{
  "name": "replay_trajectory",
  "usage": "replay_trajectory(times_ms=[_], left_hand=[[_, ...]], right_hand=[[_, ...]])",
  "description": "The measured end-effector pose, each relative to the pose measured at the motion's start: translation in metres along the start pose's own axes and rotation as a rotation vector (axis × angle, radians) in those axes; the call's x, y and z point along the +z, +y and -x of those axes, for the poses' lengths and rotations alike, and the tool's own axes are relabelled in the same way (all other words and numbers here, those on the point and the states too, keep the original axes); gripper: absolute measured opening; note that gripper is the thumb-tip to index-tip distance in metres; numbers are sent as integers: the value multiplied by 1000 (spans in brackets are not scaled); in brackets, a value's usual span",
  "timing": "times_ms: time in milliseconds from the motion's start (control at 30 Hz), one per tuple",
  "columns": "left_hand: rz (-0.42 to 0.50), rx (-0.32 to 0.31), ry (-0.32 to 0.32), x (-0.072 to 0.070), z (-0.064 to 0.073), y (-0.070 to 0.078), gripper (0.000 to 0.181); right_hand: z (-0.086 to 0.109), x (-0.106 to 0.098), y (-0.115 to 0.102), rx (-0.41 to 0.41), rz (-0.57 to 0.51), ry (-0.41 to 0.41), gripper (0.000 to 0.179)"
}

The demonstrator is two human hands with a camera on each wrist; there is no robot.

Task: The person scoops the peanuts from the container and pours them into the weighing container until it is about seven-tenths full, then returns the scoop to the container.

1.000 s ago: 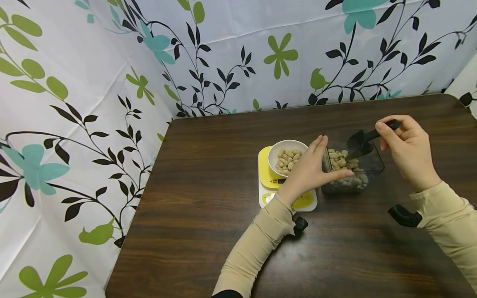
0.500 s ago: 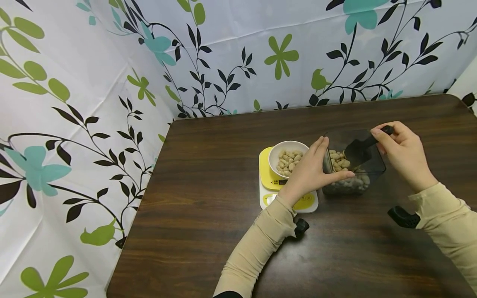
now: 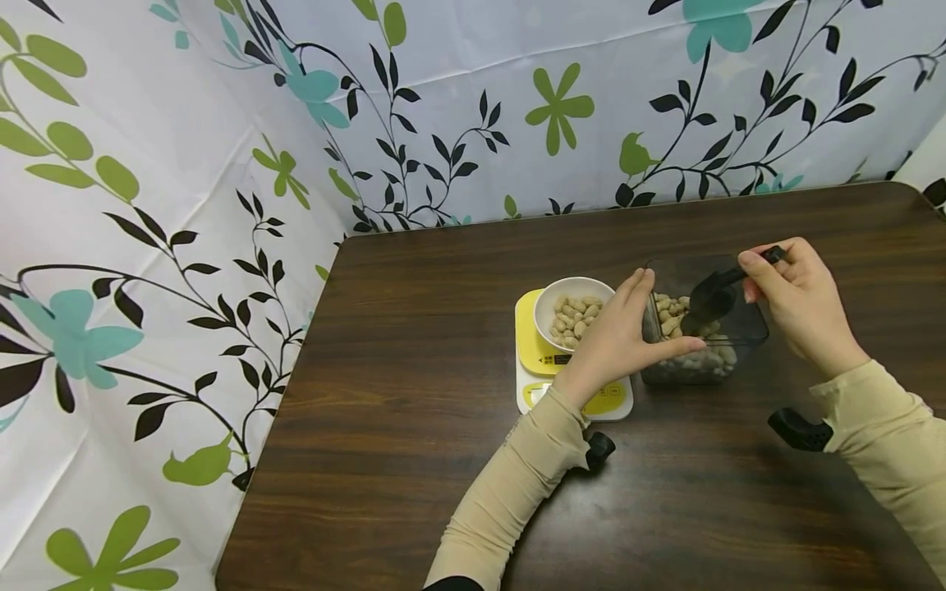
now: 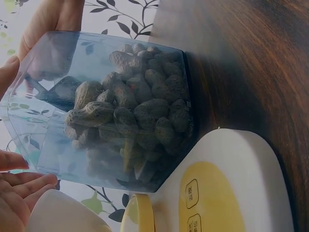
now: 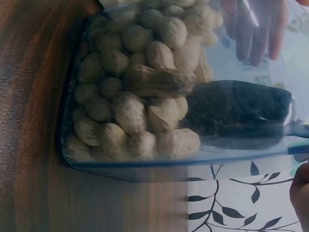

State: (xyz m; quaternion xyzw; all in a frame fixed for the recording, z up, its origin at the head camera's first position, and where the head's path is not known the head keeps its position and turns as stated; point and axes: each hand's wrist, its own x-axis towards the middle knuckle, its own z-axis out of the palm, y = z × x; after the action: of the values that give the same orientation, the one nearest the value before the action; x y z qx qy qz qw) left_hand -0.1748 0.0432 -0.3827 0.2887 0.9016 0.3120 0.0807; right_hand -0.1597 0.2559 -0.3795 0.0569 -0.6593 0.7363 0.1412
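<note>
A clear, dark-tinted plastic container of unshelled peanuts stands on the table. My left hand rests against its left side, fingers straight and thumb stretched along the near rim. With thumb and fingers my right hand pinches the handle of a black scoop, above the container's right side. The scoop's head is inside, tilted down against the peanuts; the right wrist view shows it through the wall, beside the pile. Left of the container, a white bowl with peanuts sits on a yellow and white kitchen scale.
The dark wooden table stretches left and toward the front. Behind it hangs a white curtain with leaf and flower prints. The scale stands close to the container, and my left forearm partly covers its front. Black wrist mounts show below both sleeves.
My right hand has come down and left with the scoop, whose head has shifted among the peanuts. My left hand stays at the container. Bowl and scale stay put.
</note>
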Motion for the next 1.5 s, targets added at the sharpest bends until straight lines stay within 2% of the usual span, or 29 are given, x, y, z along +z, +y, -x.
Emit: replay_trajectory(times_ms=[33, 100, 200, 300, 333, 433, 567, 733, 933, 1200, 1500], left_hand=[[3, -3, -1, 0, 0, 0, 97], [7, -4, 1, 0, 0, 1, 97], [7, 2, 9, -1, -1, 0, 97], [-1, 9, 14, -1, -1, 0, 97], [-6, 9, 14, -1, -1, 0, 97], [-9, 2, 6, -1, 0, 1, 97], [-3, -10, -1, 0, 0, 2, 97], [-22, -15, 5, 0, 0, 2, 99], [-32, -18, -1, 1, 0, 2, 99], [-32, -15, 0, 0, 0, 1, 99], [-34, -11, -11, -1, -1, 3, 99]], right_hand=[[1, 1, 0, -8, -46, 0, 8], [3, 2, 0, -20, -36, 4, 7], [6, 1, -3, -19, 213, 33, 5], [9, -2, -7, 27, 503, 56, 7], [10, -4, -8, 42, 568, 52, 8], [11, -8, -10, 71, 620, 15, 8], [14, -13, -11, 61, 652, -27, 9], [16, -17, -9, 19, 587, 3, 12], [18, -16, -3, 22, 588, 5, 11], [15, -22, -6, 163, 574, -52, 17], [14, -19, -10, 284, 419, -56, 15]])
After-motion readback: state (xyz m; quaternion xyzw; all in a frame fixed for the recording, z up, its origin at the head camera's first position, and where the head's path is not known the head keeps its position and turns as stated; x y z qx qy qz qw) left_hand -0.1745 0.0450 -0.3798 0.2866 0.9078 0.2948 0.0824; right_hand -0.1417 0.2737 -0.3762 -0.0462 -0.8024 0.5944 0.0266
